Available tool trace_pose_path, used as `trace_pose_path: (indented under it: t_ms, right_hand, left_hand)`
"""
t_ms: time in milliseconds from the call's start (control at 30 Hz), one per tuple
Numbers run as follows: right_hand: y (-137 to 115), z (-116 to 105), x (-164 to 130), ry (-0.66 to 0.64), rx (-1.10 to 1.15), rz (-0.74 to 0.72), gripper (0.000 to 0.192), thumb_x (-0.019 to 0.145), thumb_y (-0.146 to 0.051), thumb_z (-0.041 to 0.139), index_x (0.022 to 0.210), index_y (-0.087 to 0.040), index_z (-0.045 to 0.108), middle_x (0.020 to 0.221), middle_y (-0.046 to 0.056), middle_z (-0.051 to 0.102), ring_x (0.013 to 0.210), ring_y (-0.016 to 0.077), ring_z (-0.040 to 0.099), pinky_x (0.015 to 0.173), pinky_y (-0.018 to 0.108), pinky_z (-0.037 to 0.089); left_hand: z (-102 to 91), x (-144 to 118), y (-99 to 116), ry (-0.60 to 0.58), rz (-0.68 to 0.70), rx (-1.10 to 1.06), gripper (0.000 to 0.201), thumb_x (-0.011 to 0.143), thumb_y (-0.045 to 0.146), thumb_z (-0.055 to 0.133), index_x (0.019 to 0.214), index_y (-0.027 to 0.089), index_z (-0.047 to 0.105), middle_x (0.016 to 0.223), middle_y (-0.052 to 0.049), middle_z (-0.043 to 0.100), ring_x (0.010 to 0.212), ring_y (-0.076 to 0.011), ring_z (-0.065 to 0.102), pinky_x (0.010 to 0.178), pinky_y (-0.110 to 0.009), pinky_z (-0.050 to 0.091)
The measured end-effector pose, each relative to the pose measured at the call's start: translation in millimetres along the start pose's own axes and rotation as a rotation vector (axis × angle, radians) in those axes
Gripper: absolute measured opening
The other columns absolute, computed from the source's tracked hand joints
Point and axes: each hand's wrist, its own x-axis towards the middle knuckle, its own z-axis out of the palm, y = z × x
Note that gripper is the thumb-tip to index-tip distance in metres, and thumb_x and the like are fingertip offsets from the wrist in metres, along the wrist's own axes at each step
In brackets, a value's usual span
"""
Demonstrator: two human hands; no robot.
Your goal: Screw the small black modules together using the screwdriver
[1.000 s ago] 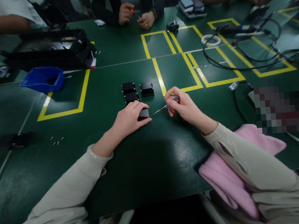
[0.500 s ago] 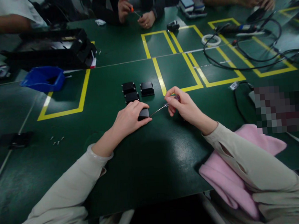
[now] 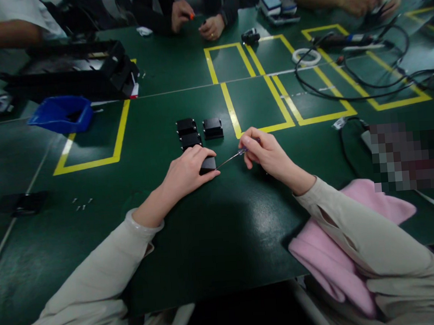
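Observation:
My left hand (image 3: pixel 188 174) presses a small black box (image 3: pixel 208 164) flat on the green table (image 3: pixel 215 232), covering most of it. My right hand (image 3: pixel 269 156) pinches a thin screwdriver (image 3: pixel 231 158) whose metal shaft slants down-left, its tip at the box's right side. Just beyond my left hand sit three more small black boxes: one (image 3: pixel 190 140) touching my knuckles, another (image 3: pixel 186 126) behind it, and a third (image 3: pixel 213 128) to their right.
A blue bin (image 3: pixel 60 114) and a black tray (image 3: pixel 78 71) stand at the far left. Several small screws (image 3: pixel 82 203) and a flat black part (image 3: pixel 23 203) lie left. Black cables (image 3: pixel 349 79) loop at the right. A pink cloth (image 3: pixel 343 242) lies under my right forearm. Other people's hands (image 3: pixel 212 27) work at the far edge.
My right fingers have shifted on the screwdriver handle, closing lower over it. My left hand and the box stay put. The people across the table have moved their hands.

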Motion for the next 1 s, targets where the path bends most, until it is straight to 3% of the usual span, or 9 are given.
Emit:
trace_pose_path:
  t_ms: [233,467,700,900,1000]
  right_hand:
    - [1.2,0.9,0.2,0.019,0.045,0.013,0.031,0.103,-0.051,0.067,0.102,-0.025,0.051,0.055,-0.012,0.053,0.047,0.0099,0.058,0.051,0.023,0.047]
    - [3.2,-0.6,2.1,-0.013,0.011,-0.022,0.051,0.099,-0.070,0.065,0.086,-0.022,0.055,0.047,-0.013,0.042,0.040,0.0078,0.050,0.045,0.023,0.040]
    - [2.6,0.1,1.5,0.004,0.064,-0.001,0.033,0.102,-0.049,0.071,0.097,-0.024,0.051,0.054,-0.012,0.053,0.046,0.0089,0.058,0.049,0.021,0.046]
    - [0.8,0.0,0.8,-0.017,0.039,-0.015,0.040,0.106,-0.056,0.061,0.087,-0.022,0.054,0.049,-0.013,0.043,0.040,0.0073,0.052,0.045,0.021,0.041]
    - [2.4,0.2,1.0,-0.001,0.042,-0.011,0.036,0.105,-0.054,0.064,0.092,-0.023,0.052,0.050,-0.013,0.046,0.042,0.0081,0.054,0.046,0.021,0.042]
  left_hand:
    - [0.0,-0.1,0.2,0.005,0.000,-0.004,0.043,0.097,0.046,0.073,0.130,0.022,0.061,0.128,-0.011,0.069,0.118,-0.0315,0.066,0.084,-0.040,0.058]
    - [0.7,0.2,0.3,0.000,-0.002,0.013,0.044,0.097,0.045,0.074,0.131,0.021,0.061,0.128,-0.012,0.069,0.118,-0.0321,0.067,0.084,-0.041,0.058]
    - [0.6,-0.3,0.7,0.000,-0.009,0.016,0.043,0.097,0.044,0.076,0.131,0.021,0.062,0.128,-0.011,0.070,0.118,-0.0321,0.067,0.083,-0.040,0.058]
    - [0.0,-0.3,1.0,-0.001,-0.006,0.006,0.043,0.099,0.045,0.074,0.132,0.020,0.062,0.127,-0.011,0.069,0.117,-0.0326,0.067,0.083,-0.041,0.058]
    - [-0.1,-0.2,1.5,-0.002,-0.009,0.006,0.043,0.099,0.045,0.073,0.132,0.021,0.062,0.127,-0.011,0.069,0.117,-0.0322,0.067,0.083,-0.040,0.057]
